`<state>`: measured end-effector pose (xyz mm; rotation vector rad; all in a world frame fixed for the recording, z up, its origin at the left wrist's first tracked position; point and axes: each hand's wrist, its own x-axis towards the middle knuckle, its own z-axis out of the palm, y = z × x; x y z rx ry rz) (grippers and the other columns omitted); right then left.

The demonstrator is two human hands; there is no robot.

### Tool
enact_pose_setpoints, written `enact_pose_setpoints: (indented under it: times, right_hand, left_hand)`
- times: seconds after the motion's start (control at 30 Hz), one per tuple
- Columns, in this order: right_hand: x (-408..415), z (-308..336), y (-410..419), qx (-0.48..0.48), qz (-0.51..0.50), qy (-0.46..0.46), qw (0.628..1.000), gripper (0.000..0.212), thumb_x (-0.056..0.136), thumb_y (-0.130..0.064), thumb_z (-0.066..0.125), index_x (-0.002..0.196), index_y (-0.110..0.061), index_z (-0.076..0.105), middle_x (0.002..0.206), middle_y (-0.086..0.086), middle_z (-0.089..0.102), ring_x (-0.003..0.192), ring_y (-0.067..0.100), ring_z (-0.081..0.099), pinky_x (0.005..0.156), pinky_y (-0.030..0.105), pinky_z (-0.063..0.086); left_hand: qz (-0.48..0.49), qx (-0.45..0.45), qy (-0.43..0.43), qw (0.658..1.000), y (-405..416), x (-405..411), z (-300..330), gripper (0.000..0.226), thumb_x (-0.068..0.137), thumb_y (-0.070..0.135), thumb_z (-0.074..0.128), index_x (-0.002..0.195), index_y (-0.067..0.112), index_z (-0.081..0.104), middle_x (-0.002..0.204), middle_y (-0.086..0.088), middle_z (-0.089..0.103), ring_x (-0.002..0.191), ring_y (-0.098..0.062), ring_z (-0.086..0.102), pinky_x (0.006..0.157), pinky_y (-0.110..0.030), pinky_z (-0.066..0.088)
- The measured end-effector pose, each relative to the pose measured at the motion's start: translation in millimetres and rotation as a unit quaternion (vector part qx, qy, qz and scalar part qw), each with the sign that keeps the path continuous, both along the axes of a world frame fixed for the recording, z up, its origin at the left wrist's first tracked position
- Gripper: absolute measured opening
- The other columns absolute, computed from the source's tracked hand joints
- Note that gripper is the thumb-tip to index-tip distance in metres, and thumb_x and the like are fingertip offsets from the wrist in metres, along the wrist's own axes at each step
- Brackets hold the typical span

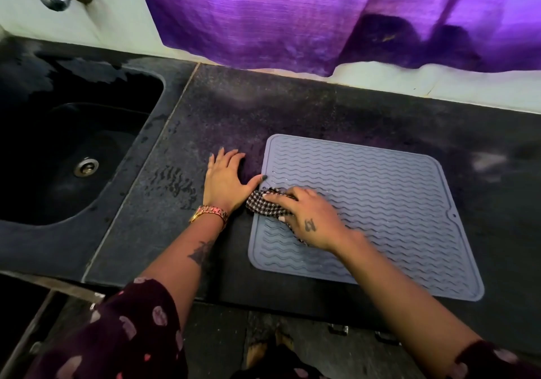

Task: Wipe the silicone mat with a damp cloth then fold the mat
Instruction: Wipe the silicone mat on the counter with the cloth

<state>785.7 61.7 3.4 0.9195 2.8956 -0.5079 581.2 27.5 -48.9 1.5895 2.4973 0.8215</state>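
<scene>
Both hands are working at the mat [380, 203]. The right hand [310, 217] is gripping the cloth [263, 203] against it; the left hand [225, 178] is lying spread on the counter [205, 115].

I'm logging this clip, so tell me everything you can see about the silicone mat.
The silicone mat is grey-blue, roughly square with rounded corners, a raised rim and wavy ridges, with a small holed tab on its right edge. It lies flat and unfolded on the dark countertop. The right hand presses a checked cloth onto its left part; the left hand lies flat on the counter, thumb at the mat's left edge.
</scene>
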Motion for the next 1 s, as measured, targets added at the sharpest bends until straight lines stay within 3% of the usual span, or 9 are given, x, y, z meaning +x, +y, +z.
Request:
enact_pose_setpoints:
  times: [0.3,0.43,0.53,0.63,0.8,1.0]
  right_hand:
    - [12,4,-30,0.059,0.086,-0.001,0.995,0.051,0.095,-0.018,0.045,0.132,-0.052,0.038,0.142,0.000,0.038,0.118,0.023,0.037,0.088,0.036,0.037]
    - [23,8,-30,0.023,0.130,0.002,0.991,0.057,0.090,-0.010,0.050,0.126,-0.055,0.044,0.139,-0.006,0.042,0.113,0.018,0.039,0.084,0.032,0.035]
    - [33,16,-15,-0.052,0.077,0.065,0.994,0.058,0.085,-0.005,0.056,0.117,-0.054,0.054,0.129,-0.012,0.051,0.105,0.015,0.046,0.081,0.031,0.041]
    - [27,15,4,0.013,-0.020,0.126,0.992,0.052,0.088,-0.008,0.056,0.124,-0.046,0.054,0.129,-0.004,0.051,0.106,0.019,0.045,0.086,0.031,0.038]
    - [3,-5,-7,0.086,0.001,0.018,0.996,0.064,0.089,-0.007,0.050,0.135,-0.049,0.036,0.144,0.002,0.037,0.122,0.024,0.040,0.099,0.041,0.033]
    - [10,-7,-22,0.120,0.051,0.009,0.991,0.062,0.086,-0.004,0.050,0.131,-0.046,0.044,0.146,0.003,0.037,0.122,0.027,0.039,0.095,0.040,0.031]
  left_hand:
    - [-0.001,0.001,0.012,1.000,1,-1,-2,0.074,0.079,0.064,0.057,0.131,0.013,0.050,0.143,-0.006,0.045,0.142,-0.027,0.024,0.119,-0.041,0.007]
    - [-0.001,0.001,0.018,1.000,0,0,-1,0.074,0.079,0.065,0.055,0.131,0.012,0.050,0.143,-0.006,0.045,0.141,-0.027,0.024,0.119,-0.042,0.008]
    - [0.000,-0.002,0.038,0.999,-3,2,0,0.074,0.080,0.066,0.052,0.131,0.012,0.050,0.141,-0.007,0.047,0.141,-0.027,0.025,0.119,-0.042,0.006]
    - [0.011,-0.023,0.072,0.997,-7,6,4,0.075,0.082,0.066,0.047,0.133,0.012,0.048,0.142,-0.009,0.046,0.141,-0.029,0.024,0.119,-0.044,0.003]
    - [0.034,-0.070,0.071,0.994,-13,12,8,0.076,0.083,0.068,0.043,0.136,0.014,0.044,0.147,-0.009,0.039,0.143,-0.031,0.016,0.118,-0.044,-0.003]
    - [0.036,-0.022,0.032,0.999,-24,17,1,0.077,0.082,0.064,0.050,0.139,0.013,0.040,0.150,-0.008,0.035,0.144,-0.028,0.016,0.119,-0.042,-0.002]
